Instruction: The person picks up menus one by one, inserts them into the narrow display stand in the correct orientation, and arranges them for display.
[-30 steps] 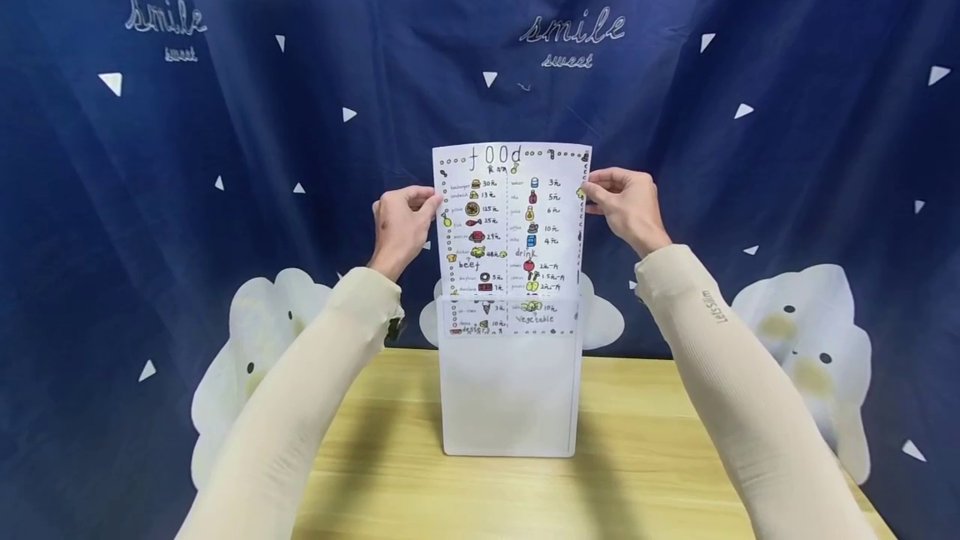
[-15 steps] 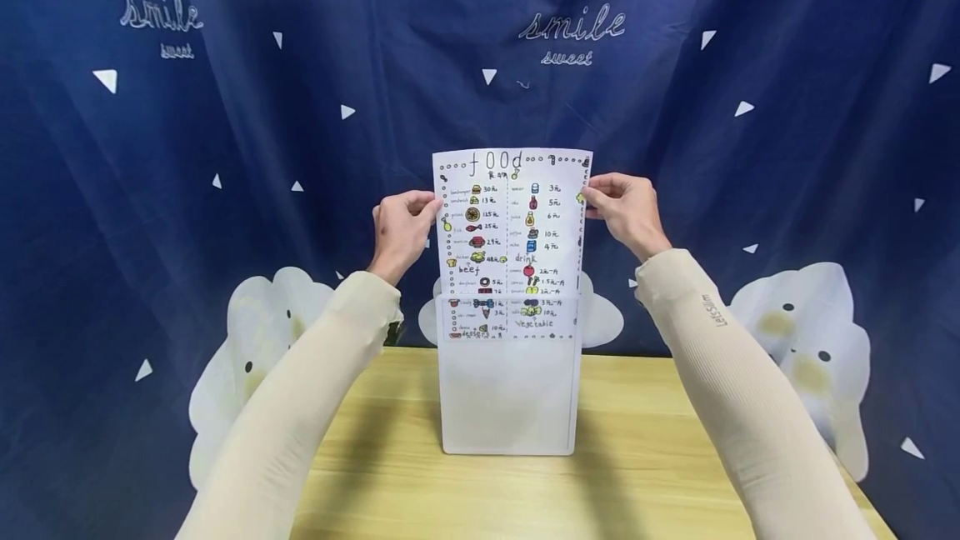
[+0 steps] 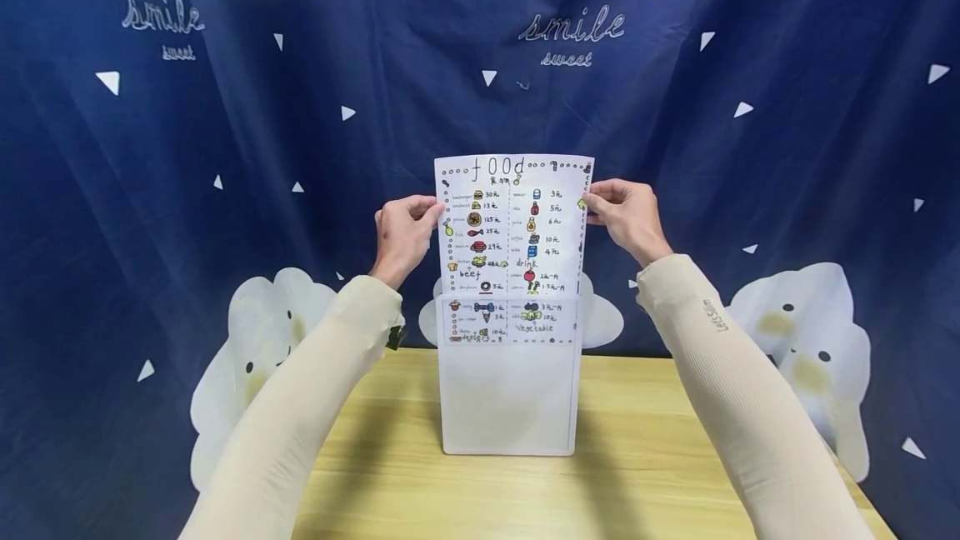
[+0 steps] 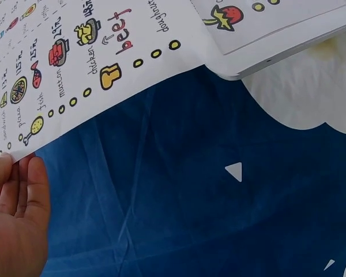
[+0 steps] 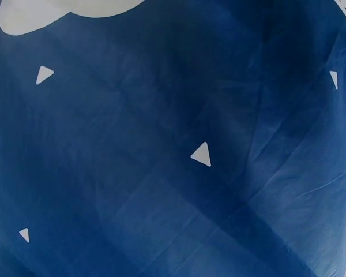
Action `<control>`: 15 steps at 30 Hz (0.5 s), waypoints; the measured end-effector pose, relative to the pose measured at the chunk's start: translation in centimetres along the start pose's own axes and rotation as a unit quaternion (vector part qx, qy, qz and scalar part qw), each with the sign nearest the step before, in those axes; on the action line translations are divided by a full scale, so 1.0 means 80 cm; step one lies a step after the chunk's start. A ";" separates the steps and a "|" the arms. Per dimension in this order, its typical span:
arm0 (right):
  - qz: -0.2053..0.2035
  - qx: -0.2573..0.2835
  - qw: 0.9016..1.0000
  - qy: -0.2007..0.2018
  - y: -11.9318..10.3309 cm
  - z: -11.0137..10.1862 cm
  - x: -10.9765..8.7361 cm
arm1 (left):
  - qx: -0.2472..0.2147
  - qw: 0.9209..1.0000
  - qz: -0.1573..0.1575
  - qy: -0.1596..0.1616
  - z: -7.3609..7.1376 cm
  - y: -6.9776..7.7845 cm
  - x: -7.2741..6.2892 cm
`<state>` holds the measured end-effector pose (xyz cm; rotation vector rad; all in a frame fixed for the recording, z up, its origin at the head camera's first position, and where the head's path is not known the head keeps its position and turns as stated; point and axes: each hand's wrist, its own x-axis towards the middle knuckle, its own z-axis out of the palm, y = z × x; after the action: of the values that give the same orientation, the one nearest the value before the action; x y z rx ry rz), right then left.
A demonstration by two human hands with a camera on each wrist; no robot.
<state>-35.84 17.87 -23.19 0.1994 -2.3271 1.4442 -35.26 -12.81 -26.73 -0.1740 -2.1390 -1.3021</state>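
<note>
Now the left hand [image 3: 402, 233] pinches the food menu sheet [image 3: 509, 227] at its ten o'clock edge and the right hand [image 3: 633, 217] at its two o'clock, the six o'clock end inside the upright clear-fronted holder [image 3: 508, 402] on the wooden table [image 3: 651, 427].

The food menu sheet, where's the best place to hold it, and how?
Probably pinch the upper side edges of the food menu sheet, coming from left and right, like the left grip and right grip. It's thin and upright, and those edges are free above the holder. Its bottom end is behind the holder's clear front, so that's harder to grab.
</note>
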 end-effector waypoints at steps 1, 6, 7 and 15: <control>0.000 -0.001 1.000 0.000 0.000 0.000 0.000 | -0.001 1.000 0.000 0.000 0.000 -0.001 0.000; -0.001 0.003 1.000 0.000 0.000 0.000 -0.001 | -0.005 1.000 -0.003 -0.001 0.001 -0.002 -0.001; -0.002 0.005 1.000 0.000 0.000 0.000 -0.002 | -0.006 1.000 -0.003 0.000 0.001 -0.002 -0.002; 0.000 0.005 1.000 -0.007 0.002 0.002 -0.004 | -0.005 1.000 0.000 0.004 0.001 -0.006 -0.005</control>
<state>-35.66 17.76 -23.48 0.2114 -2.3312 1.4595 -35.21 -12.93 -27.34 -0.1719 -2.1258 -1.3115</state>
